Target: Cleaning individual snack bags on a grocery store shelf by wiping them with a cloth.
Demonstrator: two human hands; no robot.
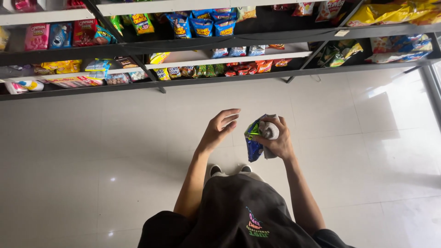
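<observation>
Gripping a blue snack packet (253, 140) and a grey cloth (270, 130) together, the right hand (277, 140) is closed around both, above the pale tiled floor (115, 138). Left hand (220, 126) just beside, fingers loosely apart, empty. Snack shelves (183, 55) ahead.

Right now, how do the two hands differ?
The right hand is closed around a blue snack packet and a grey cloth; the left hand is open and holds nothing. The right hand's fingers are curled; the left hand's are loosely spread. Both are raised above the tiled floor.
</observation>
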